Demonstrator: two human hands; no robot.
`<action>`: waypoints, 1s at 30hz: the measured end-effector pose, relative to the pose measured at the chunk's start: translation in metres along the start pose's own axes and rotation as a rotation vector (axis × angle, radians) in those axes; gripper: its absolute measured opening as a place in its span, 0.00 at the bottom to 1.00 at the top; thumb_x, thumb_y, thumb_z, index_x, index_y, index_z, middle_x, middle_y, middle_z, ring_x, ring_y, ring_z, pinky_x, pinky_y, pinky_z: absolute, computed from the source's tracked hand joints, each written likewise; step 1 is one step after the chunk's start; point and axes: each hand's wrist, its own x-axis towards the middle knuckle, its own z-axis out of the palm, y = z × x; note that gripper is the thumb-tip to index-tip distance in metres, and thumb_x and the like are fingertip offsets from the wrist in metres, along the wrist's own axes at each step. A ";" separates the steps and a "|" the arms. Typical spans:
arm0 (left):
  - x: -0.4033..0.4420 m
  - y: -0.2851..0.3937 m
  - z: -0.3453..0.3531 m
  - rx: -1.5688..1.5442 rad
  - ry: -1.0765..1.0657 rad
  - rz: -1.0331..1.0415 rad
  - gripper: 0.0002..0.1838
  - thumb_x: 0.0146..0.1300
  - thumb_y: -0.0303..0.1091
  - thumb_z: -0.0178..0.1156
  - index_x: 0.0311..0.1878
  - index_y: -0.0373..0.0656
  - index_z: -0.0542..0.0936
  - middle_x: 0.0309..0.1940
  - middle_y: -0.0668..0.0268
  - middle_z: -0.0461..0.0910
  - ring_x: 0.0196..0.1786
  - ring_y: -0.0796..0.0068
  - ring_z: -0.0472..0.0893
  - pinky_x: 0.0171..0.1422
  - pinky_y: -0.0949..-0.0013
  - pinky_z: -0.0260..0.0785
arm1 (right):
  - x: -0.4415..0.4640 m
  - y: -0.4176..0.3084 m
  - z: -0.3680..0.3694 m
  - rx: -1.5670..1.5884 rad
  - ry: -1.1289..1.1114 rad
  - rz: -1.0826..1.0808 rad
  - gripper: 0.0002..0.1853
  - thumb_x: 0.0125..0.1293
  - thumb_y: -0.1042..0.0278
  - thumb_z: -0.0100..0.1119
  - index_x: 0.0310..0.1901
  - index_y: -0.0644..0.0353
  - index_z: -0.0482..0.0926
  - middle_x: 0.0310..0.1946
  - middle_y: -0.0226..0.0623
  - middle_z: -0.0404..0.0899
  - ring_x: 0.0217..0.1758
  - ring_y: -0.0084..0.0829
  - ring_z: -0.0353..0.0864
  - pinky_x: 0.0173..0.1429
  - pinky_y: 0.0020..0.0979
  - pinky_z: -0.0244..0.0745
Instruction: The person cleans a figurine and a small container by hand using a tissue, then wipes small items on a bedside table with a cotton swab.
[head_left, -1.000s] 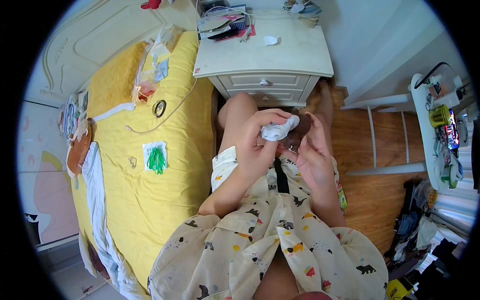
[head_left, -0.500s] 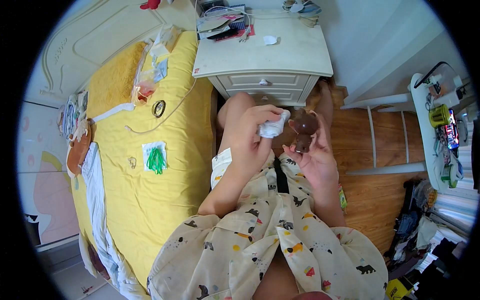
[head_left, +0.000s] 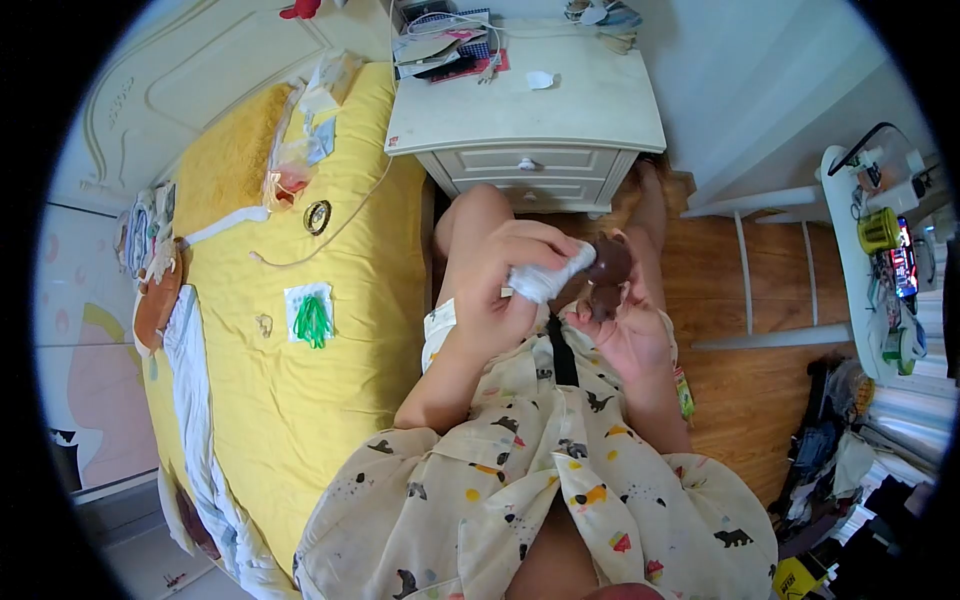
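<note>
Hands [head_left: 492,290] hold white cloth [head_left: 545,279] (crumpled) and brown figurine [head_left: 609,262].

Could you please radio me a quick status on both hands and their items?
Left hand gripping white wad. Right hand holding brown figurine. White wad seemingly touching brown figurine. No obstruction visible between them.

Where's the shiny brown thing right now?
In the head view, the shiny brown thing is right of centre, held in the right hand, beside the white cloth-like wad in the left hand.
</note>
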 end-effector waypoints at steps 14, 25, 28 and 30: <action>-0.006 -0.011 0.000 0.165 0.100 -0.038 0.10 0.57 0.10 0.51 0.40 0.34 0.73 0.40 0.50 0.80 0.45 0.61 0.82 0.55 0.58 0.76 | -0.001 0.000 0.015 -0.094 0.029 -0.042 0.41 0.66 0.75 0.58 0.75 0.40 0.48 0.68 0.57 0.62 0.46 0.47 0.83 0.56 0.53 0.80; -0.003 0.000 0.008 0.138 0.133 -0.037 0.16 0.49 0.09 0.50 0.40 0.35 0.74 0.42 0.53 0.82 0.44 0.60 0.82 0.50 0.66 0.75 | 0.002 0.002 0.014 -0.123 0.049 -0.033 0.40 0.65 0.76 0.58 0.75 0.42 0.50 0.65 0.51 0.65 0.46 0.48 0.83 0.56 0.54 0.79; -0.004 0.001 0.004 0.133 0.173 -0.004 0.15 0.51 0.09 0.50 0.40 0.35 0.74 0.42 0.54 0.82 0.44 0.61 0.82 0.49 0.67 0.75 | 0.001 0.000 0.013 -0.149 0.036 -0.036 0.40 0.65 0.76 0.58 0.74 0.43 0.51 0.66 0.50 0.65 0.51 0.49 0.80 0.58 0.56 0.78; -0.002 0.002 0.003 0.160 0.091 0.073 0.16 0.48 0.10 0.55 0.39 0.37 0.75 0.40 0.53 0.82 0.43 0.59 0.82 0.49 0.66 0.74 | 0.002 0.000 0.011 -0.181 -0.013 -0.042 0.37 0.66 0.76 0.57 0.73 0.44 0.53 0.67 0.47 0.64 0.62 0.48 0.73 0.60 0.59 0.77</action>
